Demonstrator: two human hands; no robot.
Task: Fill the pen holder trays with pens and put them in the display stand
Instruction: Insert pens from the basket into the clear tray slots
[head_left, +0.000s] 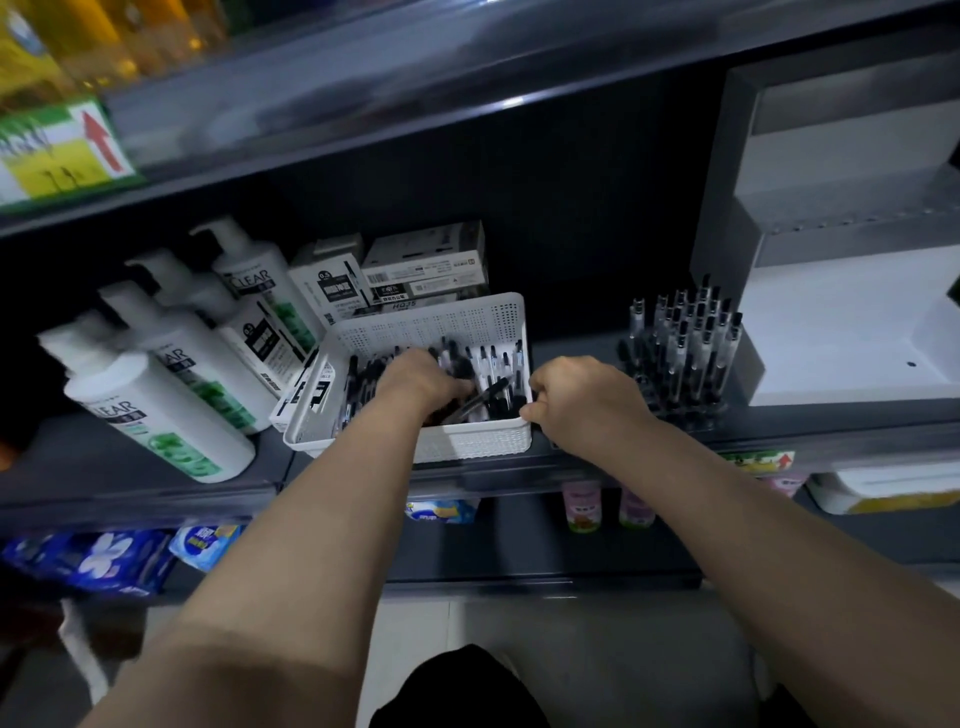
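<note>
A white perforated basket (436, 319) stands on the dark shelf and holds several loose black-and-clear pens (498, 364). My left hand (421, 379) is down inside the basket, its fingers closed around a few pens. My right hand (582, 397) grips the basket's near right corner. To the right a clear pen holder tray (680, 358) stands upright, packed with several pens. Further right sits the grey and white stepped display stand (841, 332), its white tiers bare.
White CLEAR shampoo bottles (156, 410) lie and stand at the left of the shelf. Pen boxes (426, 265) are stacked behind the basket. The shelf edge (498, 478) runs below; packets and small bottles sit on the lower shelf. An upper shelf hangs overhead.
</note>
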